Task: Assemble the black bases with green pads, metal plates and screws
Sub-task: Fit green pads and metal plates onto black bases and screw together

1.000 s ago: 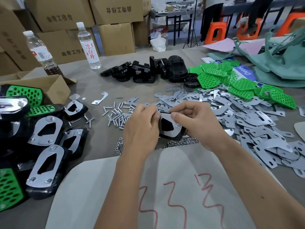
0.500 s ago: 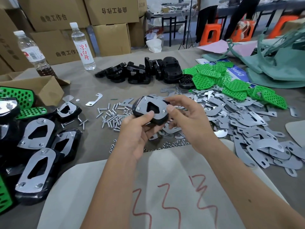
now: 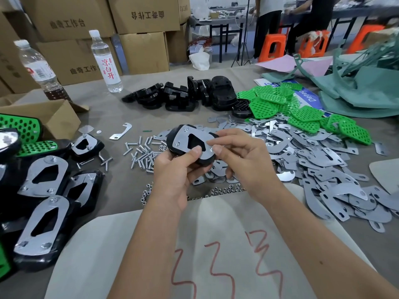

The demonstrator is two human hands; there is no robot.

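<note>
Cluttered table [image 3: 121, 117], left hand [image 3: 172, 175] and right hand [image 3: 244, 160] fingers gripping plated black base [image 3: 190, 145] aloft

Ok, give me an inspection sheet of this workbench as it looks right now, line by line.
Surface: grey cloth-covered table, white sheet with red scribbles at the near edge.
Job's things: black base with metal plate held up; loose metal plates, green pads, black bases, screws, nuts; finished units at left.
Clutter: two water bottles, teal bags.
Hands: left hand grips the base; right hand fingers pinch its plate edge.
Cables: nothing seen.
Surroundings: cardboard boxes, orange stools, people standing behind.
</note>
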